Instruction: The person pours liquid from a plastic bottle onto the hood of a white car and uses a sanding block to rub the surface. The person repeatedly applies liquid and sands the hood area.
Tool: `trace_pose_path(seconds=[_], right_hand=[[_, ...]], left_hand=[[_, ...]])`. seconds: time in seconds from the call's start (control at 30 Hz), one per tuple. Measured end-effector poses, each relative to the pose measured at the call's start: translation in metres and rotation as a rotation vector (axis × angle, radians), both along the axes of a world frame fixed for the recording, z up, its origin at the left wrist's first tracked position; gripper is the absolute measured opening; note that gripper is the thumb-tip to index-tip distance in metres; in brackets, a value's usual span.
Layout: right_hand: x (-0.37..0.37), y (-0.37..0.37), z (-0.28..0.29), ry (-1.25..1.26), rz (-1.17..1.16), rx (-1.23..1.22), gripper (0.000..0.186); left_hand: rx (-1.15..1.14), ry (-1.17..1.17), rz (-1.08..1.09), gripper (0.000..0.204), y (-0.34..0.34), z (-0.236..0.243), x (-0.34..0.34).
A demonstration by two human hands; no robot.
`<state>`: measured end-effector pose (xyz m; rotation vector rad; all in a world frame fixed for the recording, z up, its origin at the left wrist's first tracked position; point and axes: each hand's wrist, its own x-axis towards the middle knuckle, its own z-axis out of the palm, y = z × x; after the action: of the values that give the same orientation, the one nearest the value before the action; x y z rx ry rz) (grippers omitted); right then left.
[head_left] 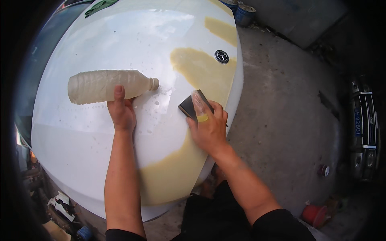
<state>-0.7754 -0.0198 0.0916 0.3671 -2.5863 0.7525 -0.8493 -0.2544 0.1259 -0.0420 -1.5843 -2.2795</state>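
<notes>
My left hand point(122, 110) grips a cloudy, ribbed plastic bottle point(100, 86) lying sideways over the white car bonnet point(80, 132), its uncapped-looking neck toward the right. Under my right hand point(212, 126) is a dark sanding block point(187, 106), or folded sandpaper round a block, pressed flat against the bonnet near its front edge. One finger of that hand wears a clear wrapping with yellow tape. Yellowish filler patches point(169, 172) lie in front of and beyond the block. Water drops dot the paint between both hands.
A round emblem point(221, 56) sits on the bonnet's front edge. A green cloth point(100, 5) lies at the far left, by the windscreen point(44, 52). Blue buckets point(244, 15) stand on the concrete floor point(277, 104) beyond. At right are a car bumper point(364, 128) and a red container point(314, 214).
</notes>
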Motion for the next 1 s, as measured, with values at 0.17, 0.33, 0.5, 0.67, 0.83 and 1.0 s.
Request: trace_pose_path(seconds=[0.17, 0.33, 0.5, 0.67, 0.83, 1.0], right_hand=[[-0.035, 0.003, 0.007, -0.046, -0.049, -0.041, 0.067], [0.078, -0.026, 0.001, -0.071, 0.080, -0.093, 0.067], [-0.062, -0.003, 0.013, -0.086, -0.065, -0.003, 0.062], [0.061, -0.026, -0.005, -0.022, 0.144, 0.007, 0.055], [0.026, -0.021, 0.003, -0.060, 0.062, -0.135, 0.072], [-0.056, 0.011, 0.011, -0.060, -0.099, -0.016, 0.068]], left_hand=[[0.011, -0.001, 0.011, 0.058, -0.001, -0.001, -0.001], [0.004, -0.002, 0.019, 0.058, -0.002, 0.000, 0.001], [-0.004, 0.002, -0.003, 0.059, 0.002, -0.002, -0.004], [0.005, -0.008, 0.015, 0.057, 0.000, 0.004, 0.001], [0.000, -0.015, 0.031, 0.057, -0.002, 0.000, 0.001], [0.028, -0.024, 0.003, 0.059, 0.005, 0.001, -0.002]])
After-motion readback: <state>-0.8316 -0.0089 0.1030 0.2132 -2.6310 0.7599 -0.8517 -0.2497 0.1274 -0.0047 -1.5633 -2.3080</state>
